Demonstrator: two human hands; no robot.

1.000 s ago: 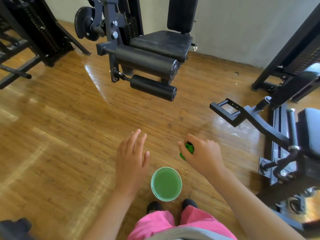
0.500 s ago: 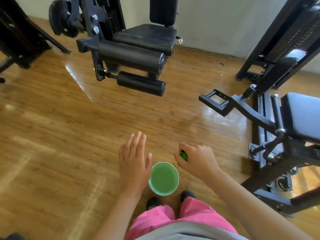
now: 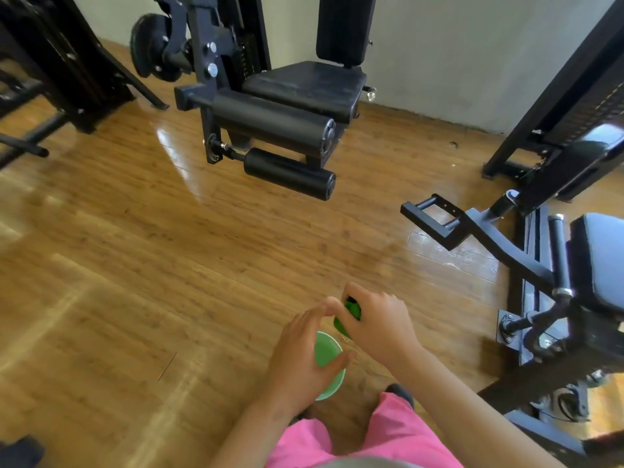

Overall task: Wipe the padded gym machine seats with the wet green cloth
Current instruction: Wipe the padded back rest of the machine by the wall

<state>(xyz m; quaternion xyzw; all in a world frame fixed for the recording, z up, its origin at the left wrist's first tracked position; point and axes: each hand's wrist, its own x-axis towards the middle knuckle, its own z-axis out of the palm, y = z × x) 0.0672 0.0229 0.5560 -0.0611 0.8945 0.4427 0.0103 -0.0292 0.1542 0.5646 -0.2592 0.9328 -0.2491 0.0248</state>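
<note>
My right hand [image 3: 378, 329] grips a balled-up wet green cloth [image 3: 349, 314], most of it hidden in the fist. My left hand [image 3: 302, 352] hovers just left of it, fingers relaxed and tips close to the cloth, partly covering a green bucket [image 3: 326, 349] on the floor by my feet. A black padded seat [image 3: 304, 87] with an upright back pad [image 3: 344, 28] stands at the far middle. A second padded seat [image 3: 601, 261] is at the right edge.
Two black roller pads [image 3: 273, 125] jut forward from the far machine. A black metal footrest frame [image 3: 435, 221] sticks out from the right machine. Another machine frame [image 3: 60, 69] fills the far left. The floor is glossy wood planks [image 3: 135, 265].
My left hand has moved right and over the bucket, closing in on the cloth. The right hand keeps its grip on the cloth. The view has shifted relative to the machines.
</note>
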